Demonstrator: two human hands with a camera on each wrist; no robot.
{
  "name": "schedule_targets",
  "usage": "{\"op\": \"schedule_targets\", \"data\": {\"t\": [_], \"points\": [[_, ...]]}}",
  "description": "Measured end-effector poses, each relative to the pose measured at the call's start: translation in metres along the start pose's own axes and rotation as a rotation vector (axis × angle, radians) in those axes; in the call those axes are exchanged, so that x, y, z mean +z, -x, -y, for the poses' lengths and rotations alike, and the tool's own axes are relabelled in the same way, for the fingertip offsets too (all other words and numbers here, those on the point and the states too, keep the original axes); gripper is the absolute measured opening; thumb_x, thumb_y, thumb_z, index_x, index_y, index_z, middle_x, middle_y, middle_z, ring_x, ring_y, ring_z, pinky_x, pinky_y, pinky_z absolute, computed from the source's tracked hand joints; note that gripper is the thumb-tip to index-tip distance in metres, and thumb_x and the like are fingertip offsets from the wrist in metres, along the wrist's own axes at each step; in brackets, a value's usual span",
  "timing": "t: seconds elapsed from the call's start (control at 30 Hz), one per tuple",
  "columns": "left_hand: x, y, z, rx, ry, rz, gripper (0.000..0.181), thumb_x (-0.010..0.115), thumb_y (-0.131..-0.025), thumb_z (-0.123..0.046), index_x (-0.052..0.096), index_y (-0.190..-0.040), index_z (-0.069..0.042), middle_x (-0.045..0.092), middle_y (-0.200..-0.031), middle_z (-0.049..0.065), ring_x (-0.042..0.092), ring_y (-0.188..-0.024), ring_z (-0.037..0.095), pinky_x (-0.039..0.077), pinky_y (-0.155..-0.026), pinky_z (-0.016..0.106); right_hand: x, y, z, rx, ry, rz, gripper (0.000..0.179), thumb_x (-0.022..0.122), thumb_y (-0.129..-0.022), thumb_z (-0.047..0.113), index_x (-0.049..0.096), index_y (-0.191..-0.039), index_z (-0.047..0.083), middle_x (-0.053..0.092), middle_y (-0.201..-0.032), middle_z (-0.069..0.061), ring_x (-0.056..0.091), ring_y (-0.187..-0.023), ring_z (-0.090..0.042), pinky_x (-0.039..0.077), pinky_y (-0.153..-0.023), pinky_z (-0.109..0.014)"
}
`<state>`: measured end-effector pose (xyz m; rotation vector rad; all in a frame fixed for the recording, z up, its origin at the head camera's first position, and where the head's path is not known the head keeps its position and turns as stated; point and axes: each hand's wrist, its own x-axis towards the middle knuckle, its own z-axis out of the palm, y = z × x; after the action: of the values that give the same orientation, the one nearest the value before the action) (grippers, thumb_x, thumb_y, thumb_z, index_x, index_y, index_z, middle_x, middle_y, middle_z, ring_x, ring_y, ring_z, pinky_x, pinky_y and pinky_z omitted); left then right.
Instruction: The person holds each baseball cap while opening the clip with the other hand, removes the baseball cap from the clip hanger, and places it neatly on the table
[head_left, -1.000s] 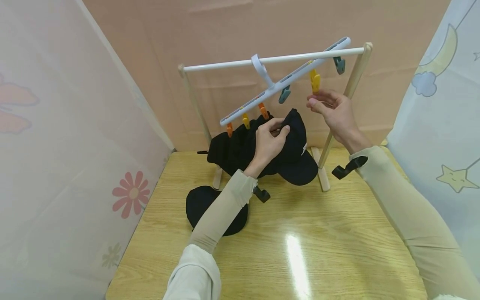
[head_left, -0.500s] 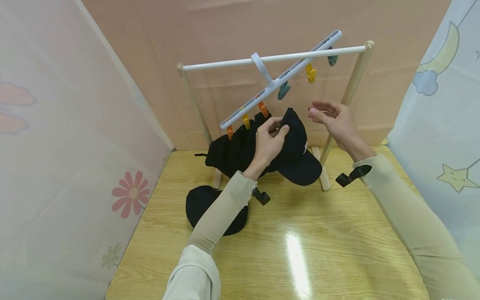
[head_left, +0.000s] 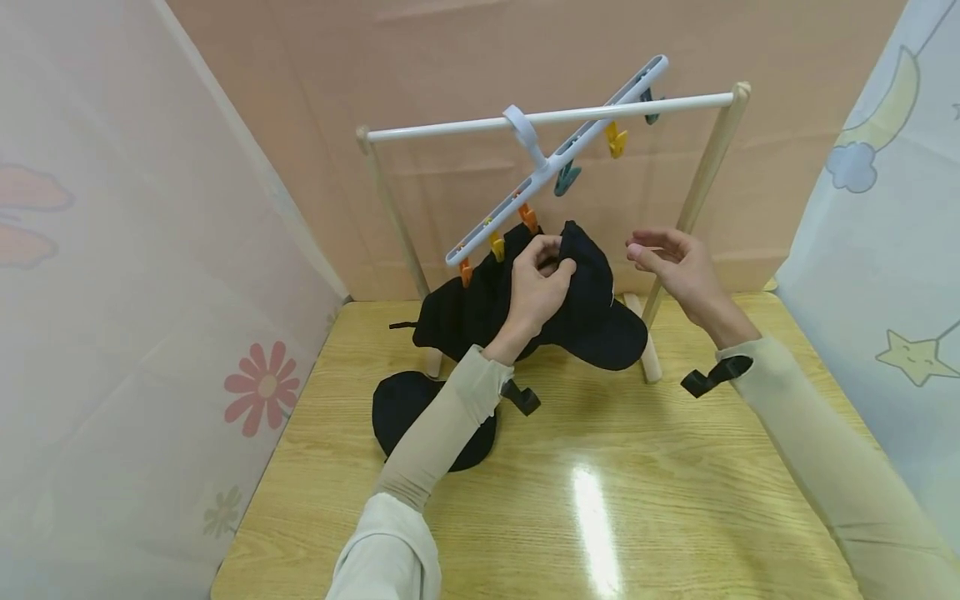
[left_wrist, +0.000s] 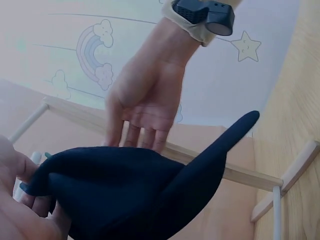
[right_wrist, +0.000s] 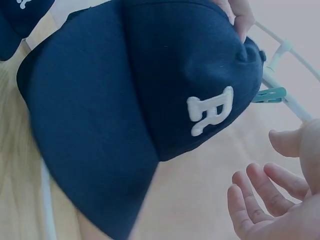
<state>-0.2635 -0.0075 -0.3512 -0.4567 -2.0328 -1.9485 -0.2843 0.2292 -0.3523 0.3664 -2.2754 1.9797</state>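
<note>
My left hand (head_left: 537, 287) pinches the crown of a dark cap (head_left: 588, 312), whose brim points down and right. In the right wrist view the front of this cap (right_wrist: 180, 75) bears a white letter R. To its right, my right hand (head_left: 686, 271) has relaxed, slightly bent fingers and holds nothing. Above is a pale clip hanger (head_left: 543, 173), tilted with its left end low. Dark headwear (head_left: 442, 321) hangs below its left clips, partly hidden behind my left hand. The teal clip (head_left: 567, 178), the yellow clip (head_left: 617, 141) and the far teal clip (head_left: 649, 108) hold nothing.
The hanger hooks over the white bar (head_left: 450, 129) of a wooden-legged rack (head_left: 712, 158). Another dark cap (head_left: 405, 408) lies on the wooden table (head_left: 675, 500), partly under my left forearm. A peach curtain hangs behind, with patterned cloth at both sides.
My right hand has left the yellow clip and moved down beside the cap. The hanger's right end has swung up and left. My left hand keeps hold of the cap, which has tilted slightly.
</note>
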Motion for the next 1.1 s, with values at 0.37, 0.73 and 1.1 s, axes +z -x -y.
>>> {"op": "schedule_targets", "data": {"t": [0.37,0.73,1.1], "points": [[0.001,0.004,-0.005,0.026,0.016,0.002,0.016,0.062,-0.097,0.002,0.063,-0.113,0.004,0.065,-0.109,0.016,0.059,-0.092,0.007,0.053,-0.094,0.021,-0.009,0.011,-0.021,0.049,0.159,0.034,0.043,0.066,-0.108,0.029,0.062,-0.142,0.003,0.068,-0.114,0.022,0.067,-0.101,0.001,0.054,-0.088,-0.012],[0.002,0.004,-0.009,0.025,0.021,0.013,0.015,0.062,-0.096,0.003,0.062,-0.111,0.003,0.063,-0.108,0.014,0.057,-0.091,0.011,0.052,-0.096,0.022,-0.018,0.026,-0.045,0.085,0.252,0.058,0.054,0.064,-0.109,0.035,0.058,-0.148,0.000,0.065,-0.121,0.020,0.064,-0.106,0.008,0.049,-0.089,-0.008],[0.005,0.006,-0.009,0.059,0.026,0.008,0.016,0.062,-0.096,0.004,0.061,-0.112,0.005,0.062,-0.108,0.017,0.056,-0.089,0.011,0.050,-0.090,0.020,-0.019,0.035,-0.057,0.278,0.321,0.196,0.072,0.049,-0.111,0.053,0.042,-0.161,0.001,0.046,-0.160,-0.023,0.059,-0.120,-0.013,0.048,-0.112,-0.047]]}}
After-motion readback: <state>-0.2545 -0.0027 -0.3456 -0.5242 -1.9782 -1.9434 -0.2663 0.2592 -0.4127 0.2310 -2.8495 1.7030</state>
